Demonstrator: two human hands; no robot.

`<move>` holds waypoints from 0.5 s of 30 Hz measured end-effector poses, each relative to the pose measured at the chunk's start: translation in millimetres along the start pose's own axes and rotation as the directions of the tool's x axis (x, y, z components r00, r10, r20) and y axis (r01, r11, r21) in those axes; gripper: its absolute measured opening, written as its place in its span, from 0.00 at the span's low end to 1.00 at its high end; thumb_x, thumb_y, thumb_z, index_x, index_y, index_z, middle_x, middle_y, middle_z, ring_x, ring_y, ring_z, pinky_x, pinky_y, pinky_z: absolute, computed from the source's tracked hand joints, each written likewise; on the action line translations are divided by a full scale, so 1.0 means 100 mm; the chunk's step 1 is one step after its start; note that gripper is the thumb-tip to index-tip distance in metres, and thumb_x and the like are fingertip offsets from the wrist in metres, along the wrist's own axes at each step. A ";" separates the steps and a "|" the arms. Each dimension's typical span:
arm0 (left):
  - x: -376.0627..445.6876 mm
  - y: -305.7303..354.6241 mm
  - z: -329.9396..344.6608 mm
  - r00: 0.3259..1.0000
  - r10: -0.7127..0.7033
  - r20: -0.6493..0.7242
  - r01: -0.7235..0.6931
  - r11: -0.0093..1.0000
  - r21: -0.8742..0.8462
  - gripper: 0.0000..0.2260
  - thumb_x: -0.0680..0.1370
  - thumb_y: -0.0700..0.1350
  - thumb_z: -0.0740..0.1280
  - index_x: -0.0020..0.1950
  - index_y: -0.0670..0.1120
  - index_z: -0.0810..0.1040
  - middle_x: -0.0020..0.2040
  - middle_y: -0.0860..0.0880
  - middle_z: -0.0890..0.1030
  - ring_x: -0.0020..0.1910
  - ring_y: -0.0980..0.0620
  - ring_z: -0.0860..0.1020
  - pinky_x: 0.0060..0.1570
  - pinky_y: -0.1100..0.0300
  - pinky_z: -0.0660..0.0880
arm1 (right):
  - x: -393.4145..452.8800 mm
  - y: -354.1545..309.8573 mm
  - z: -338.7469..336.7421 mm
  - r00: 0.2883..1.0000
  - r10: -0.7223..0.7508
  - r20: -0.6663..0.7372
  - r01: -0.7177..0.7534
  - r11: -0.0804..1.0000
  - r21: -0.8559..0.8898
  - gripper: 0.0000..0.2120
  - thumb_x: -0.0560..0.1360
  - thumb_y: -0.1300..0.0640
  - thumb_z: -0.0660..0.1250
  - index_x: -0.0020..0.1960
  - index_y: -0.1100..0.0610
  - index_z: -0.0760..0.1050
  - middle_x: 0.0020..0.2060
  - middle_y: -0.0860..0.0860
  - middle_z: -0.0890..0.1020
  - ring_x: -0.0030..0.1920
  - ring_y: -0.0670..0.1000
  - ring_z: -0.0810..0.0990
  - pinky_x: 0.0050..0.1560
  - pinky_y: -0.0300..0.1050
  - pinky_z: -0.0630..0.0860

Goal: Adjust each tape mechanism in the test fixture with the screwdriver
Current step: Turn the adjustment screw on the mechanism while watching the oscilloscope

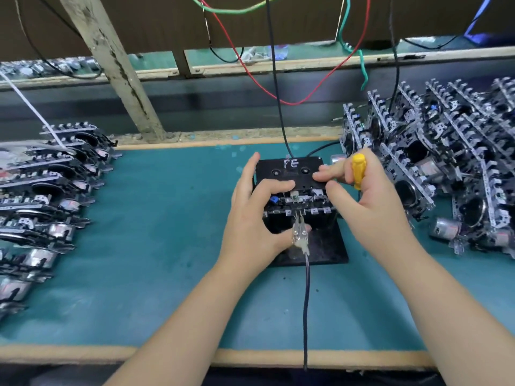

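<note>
**Both hands on the fixture, screwdriver tucked in the right**

The teal table [156,246] is crowded on both sides. To the left lies a stack of tape mechanisms [47,196] in overlapping rows, with a white strap [30,107] running down across its upper end. To the right a larger heap of mechanisms [446,168] is piled higher, its metal brackets and round motors facing all ways; its nearest edge comes right up beside the right hand. Red, green and black wires [250,71] hang from above, and one black lead drops to the back of the test fixture [320,246]. A second dark cable [306,302] runs from the near table edge up to a clear clip [299,235] on the front of the fixture, crossing in front of the left thumb.

The fixture sits mid-table on a black base plate. In it rests a tape mechanism [299,203] topped by a black cassette [289,174] marked "PE".

The left hand [256,218] holds the fixture's left side: fingers curled over the cassette's edge, thumb at the front by the clip. The right hand [370,204] grips the yellow screwdriver [358,169] upright, handle jutting above the curled fingers, while its forefinger reaches out straight to touch the cassette's right end. The screwdriver's tip is hidden behind the hand.
</note>
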State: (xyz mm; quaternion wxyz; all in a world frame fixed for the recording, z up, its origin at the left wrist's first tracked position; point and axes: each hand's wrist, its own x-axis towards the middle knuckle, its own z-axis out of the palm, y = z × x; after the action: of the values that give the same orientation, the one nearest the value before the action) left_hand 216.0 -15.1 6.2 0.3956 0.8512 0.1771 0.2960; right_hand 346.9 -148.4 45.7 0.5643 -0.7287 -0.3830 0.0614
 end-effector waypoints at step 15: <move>0.03 -0.10 0.00 0.997 0.068 -0.023 -0.068 0.998 0.010 0.27 0.65 0.66 0.78 0.61 0.71 0.72 0.79 0.69 0.46 0.78 0.67 0.52 0.73 0.54 0.65 | -0.02 0.16 -0.08 0.982 0.126 -0.138 -0.083 0.956 0.283 0.04 0.77 0.78 0.61 0.51 0.74 0.71 0.50 0.64 0.81 0.50 0.48 0.82 0.56 0.45 0.78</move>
State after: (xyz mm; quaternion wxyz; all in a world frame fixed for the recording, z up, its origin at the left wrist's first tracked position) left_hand 217.9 -6.9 -0.4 0.3792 0.8551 0.1540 0.3181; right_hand 358.0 -156.9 34.2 0.6842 -0.6649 -0.2867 0.0872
